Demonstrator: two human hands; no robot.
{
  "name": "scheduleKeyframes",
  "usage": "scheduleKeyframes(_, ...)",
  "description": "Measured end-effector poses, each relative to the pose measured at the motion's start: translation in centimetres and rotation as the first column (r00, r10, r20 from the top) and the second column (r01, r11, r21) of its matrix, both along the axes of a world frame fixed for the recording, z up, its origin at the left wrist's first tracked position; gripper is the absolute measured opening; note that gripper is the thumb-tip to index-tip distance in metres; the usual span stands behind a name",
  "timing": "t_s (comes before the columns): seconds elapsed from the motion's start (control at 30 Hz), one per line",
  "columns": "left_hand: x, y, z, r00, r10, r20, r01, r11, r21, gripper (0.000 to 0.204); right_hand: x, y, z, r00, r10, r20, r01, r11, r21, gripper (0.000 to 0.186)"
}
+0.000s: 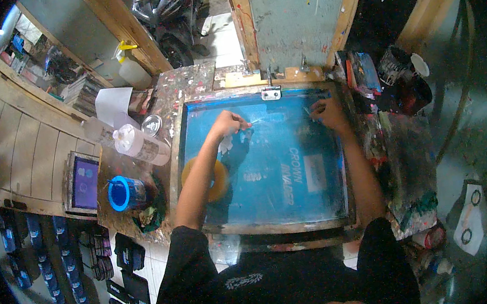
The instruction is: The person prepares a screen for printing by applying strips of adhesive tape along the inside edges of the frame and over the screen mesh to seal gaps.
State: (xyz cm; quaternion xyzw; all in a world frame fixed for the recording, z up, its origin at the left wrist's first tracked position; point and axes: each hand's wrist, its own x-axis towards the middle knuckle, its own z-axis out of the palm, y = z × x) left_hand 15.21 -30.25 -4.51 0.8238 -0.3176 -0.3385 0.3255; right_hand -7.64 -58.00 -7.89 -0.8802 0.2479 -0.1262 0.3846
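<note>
A screen-printing frame [181, 158] with a blue mesh [258, 180] lies flat in front of me, with pale lettering and shapes in the mesh. My left hand [230, 124] is over the upper left of the mesh, its fingers pinched together. Something thin and pale seems to show at those fingertips, too small to name. Near the upper right corner, my right hand [328, 113] has its fingers curled and pinched; what they hold, if anything, I cannot make out. A round yellow-orange thing [220, 177] shows partly behind my left forearm.
A metal clamp [271, 93] grips the frame's far edge. Left stand a blue-rimmed ink tub [121, 194], a plastic bottle [140, 145] and a spray bottle [132, 69]. Stained containers [414, 94] sit at the right. A motorcycle [163, 13] is beyond the doorway.
</note>
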Motion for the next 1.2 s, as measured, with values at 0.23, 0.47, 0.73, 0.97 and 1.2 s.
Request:
scheduleKeyframes(0.23,0.6,0.0,-1.0,0.999,0.010,0.044,-0.011,1.000,0.017,0.023,0.5,0.6,-0.3,1.000,-0.017,0.010,0.018,0.996,-0.082,0.028)
scheduleKeyframes(0.47,-0.2,0.0,-0.4,0.988,0.076,0.138,-0.089,0.992,0.090,0.025,0.5,1.1,-1.3,0.999,-0.036,-0.014,0.034,0.991,-0.128,0.025)
scheduleKeyframes(0.73,-1.6,-0.8,0.4,0.934,0.062,0.352,-0.130,0.977,0.170,0.038,-0.7,2.9,0.6,0.999,-0.002,0.049,0.014,0.970,-0.245,0.028)
scheduleKeyframes(0.97,-3.2,-1.3,2.6,0.799,0.016,0.601,-0.196,0.952,0.235,0.068,-0.8,3.7,2.5,0.997,-0.053,-0.053,0.040,0.975,-0.221,0.031)
scheduleKeyframes(1.2,-3.3,-1.4,2.5,0.774,0.055,0.631,-0.191,0.970,0.150,0.063,-0.8,3.2,2.8,0.999,-0.046,0.019,0.050,0.925,-0.377,0.031)
